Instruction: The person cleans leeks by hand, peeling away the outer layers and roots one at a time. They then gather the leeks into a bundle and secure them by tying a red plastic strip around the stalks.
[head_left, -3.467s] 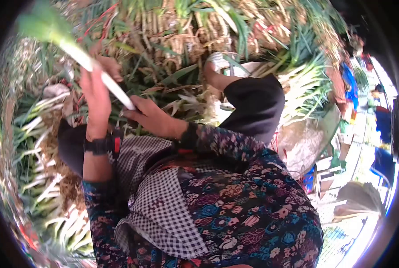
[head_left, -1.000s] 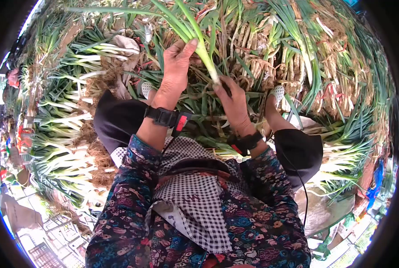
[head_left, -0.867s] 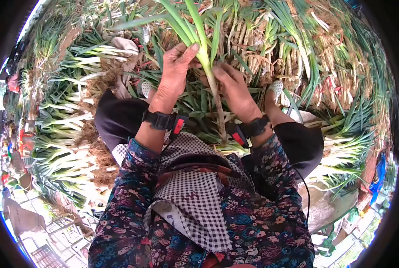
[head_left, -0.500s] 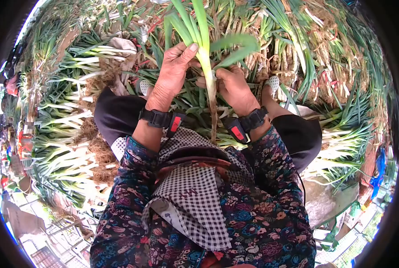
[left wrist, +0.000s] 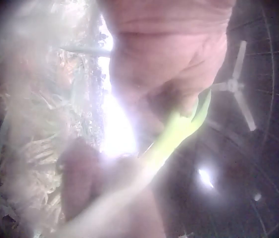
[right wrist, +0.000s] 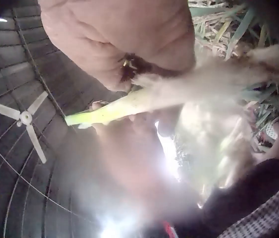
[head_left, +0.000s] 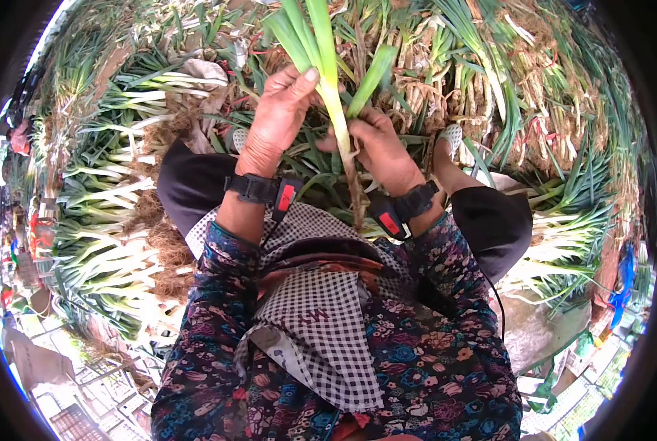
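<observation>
A green onion [head_left: 333, 103] hangs between the two hands, green leaves up and its browned lower stalk down toward the lap. My left hand [head_left: 278, 114] grips it where the leaves join the pale stalk, thumb across the front. Just right of the stalk, my right hand [head_left: 382, 152] pinches an outer leaf [head_left: 374, 77] that stands apart from the other leaves. In the left wrist view, the bright stalk [left wrist: 166, 141] comes out below the palm. Loose brownish skin runs along the stalk [right wrist: 144, 99] in the right wrist view, under the right hand.
Rows of green onions [head_left: 111, 242] with roots lie at the left, and more [head_left: 556, 253] at the right. Bundles [head_left: 483, 110] fill the ground ahead. A checked apron [head_left: 321, 331] covers the lap between dark-trousered knees [head_left: 490, 235]. A ceiling fan [right wrist: 25, 118] hangs overhead.
The head view has swung round since the earliest frame. The right hand has moved from the stalk's lower end up beside its neck. The outer leaf, bent rightward earlier, now stands more upright.
</observation>
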Demonstrator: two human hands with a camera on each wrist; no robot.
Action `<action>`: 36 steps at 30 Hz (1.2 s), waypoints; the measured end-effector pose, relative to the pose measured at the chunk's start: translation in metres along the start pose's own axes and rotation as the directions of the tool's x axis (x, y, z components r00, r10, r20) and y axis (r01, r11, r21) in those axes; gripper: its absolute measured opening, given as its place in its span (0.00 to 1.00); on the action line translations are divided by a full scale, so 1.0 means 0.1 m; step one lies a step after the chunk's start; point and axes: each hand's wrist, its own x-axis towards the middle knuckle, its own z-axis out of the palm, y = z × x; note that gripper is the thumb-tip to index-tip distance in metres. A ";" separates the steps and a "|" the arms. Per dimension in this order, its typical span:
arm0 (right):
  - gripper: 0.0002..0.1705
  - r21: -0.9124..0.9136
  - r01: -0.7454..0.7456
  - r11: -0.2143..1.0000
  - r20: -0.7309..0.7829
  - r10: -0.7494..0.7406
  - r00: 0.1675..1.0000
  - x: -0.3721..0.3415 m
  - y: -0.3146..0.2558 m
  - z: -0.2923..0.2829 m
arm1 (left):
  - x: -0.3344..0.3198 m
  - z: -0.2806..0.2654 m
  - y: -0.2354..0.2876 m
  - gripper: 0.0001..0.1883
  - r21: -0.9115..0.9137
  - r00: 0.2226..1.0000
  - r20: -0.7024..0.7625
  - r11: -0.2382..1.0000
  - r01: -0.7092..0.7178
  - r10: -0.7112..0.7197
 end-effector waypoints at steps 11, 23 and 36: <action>0.15 -0.975 -0.088 -0.202 -0.109 0.096 0.989 -0.33 0.41 -1.07 | 0.15 -0.15 0.38 0.10 0.159 0.975 -0.151 0.977 -0.138 0.163; 0.12 -0.688 0.201 0.697 0.079 -0.204 0.976 -0.11 -0.22 0.04 | 0.11 0.12 0.17 0.10 0.211 0.979 -0.150 0.972 -0.103 0.137; 0.13 -0.771 0.510 -0.381 0.634 -0.377 0.675 -0.15 -0.10 0.19 | 0.21 0.12 0.07 0.10 0.369 0.852 -0.441 0.922 -0.115 0.283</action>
